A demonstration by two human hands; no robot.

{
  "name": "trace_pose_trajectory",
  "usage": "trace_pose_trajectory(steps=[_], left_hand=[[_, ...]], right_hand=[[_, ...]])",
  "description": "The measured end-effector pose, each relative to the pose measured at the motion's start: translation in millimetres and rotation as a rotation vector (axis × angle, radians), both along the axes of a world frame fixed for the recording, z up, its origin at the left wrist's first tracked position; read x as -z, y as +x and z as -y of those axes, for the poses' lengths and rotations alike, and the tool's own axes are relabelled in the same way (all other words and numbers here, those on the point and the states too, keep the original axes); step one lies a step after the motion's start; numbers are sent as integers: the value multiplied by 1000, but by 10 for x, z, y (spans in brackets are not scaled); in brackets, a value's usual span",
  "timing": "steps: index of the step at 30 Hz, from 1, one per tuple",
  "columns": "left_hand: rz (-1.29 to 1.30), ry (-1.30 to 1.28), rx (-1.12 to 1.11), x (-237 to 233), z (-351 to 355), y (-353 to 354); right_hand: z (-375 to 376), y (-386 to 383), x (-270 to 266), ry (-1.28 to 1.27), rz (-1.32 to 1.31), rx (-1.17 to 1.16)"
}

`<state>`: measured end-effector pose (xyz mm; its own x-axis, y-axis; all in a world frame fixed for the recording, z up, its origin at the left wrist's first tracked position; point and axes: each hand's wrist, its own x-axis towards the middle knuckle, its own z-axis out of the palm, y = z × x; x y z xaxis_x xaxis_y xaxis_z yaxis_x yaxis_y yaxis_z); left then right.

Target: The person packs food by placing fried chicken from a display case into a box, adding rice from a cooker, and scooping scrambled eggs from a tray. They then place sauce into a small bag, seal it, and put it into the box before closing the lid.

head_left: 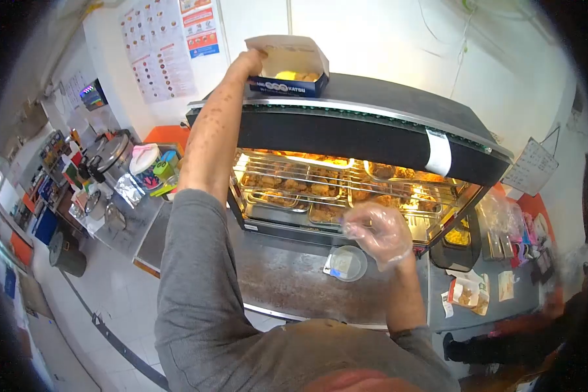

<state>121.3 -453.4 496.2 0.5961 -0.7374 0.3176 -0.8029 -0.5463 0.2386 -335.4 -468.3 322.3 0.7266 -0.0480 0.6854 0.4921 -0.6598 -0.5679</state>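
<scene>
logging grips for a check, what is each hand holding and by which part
Left hand grips the open food box by its left end, atop the warmer. Gloved right hand: cannot tell.

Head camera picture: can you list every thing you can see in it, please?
food box: one, blue and white, open, atop the warmer
food warmer: one, black, on the counter
trays of fried food: several, golden, inside the warmer
round container: one, clear, on the counter
counter: one, grey steel, under the warmer
posters: several, white and orange, on the wall
left hand: one, bare, at the box's left side
right hand: one, clear-gloved, before the warmer
</scene>
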Motion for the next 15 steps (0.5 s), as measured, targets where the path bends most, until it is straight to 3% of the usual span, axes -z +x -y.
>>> trace_pose_trajectory(steps=[2, 3, 4, 6, 8, 10, 11, 12, 14, 15], left_hand=[[-189, -278, -112, -131, -37, 11], [44, -268, -89, -222, -35, 274], [276, -253, -63, -279, -84, 549], [494, -176, -113, -537, -454, 433], [168, -189, -240, -743, -976, -407], [300, -256, -111, -587, -1457, -666], [282, -243, -142, -424, -1659, -809], [303, -271, -20, -237, -1878, -978], [-195, -265, -216, 42, -2243, -1829], [54, -218, -101, 405, -2465, -1695]], right_hand=[[106, -261, 228, -18, -58, 127], [173, -408, 376, -20, -56, 125], [235, -577, 551, 132, -116, 197], [265, -825, 708, 282, -181, 264], [264, -1005, 786, 405, -147, 438], [318, -1024, 973, 306, -73, 477], [270, -1006, 993, 384, -28, 464], [208, -985, 1022, 464, 11, 447], [121, -865, 1038, 376, -11, 406], [34, -774, 1050, 292, 5, 395]])
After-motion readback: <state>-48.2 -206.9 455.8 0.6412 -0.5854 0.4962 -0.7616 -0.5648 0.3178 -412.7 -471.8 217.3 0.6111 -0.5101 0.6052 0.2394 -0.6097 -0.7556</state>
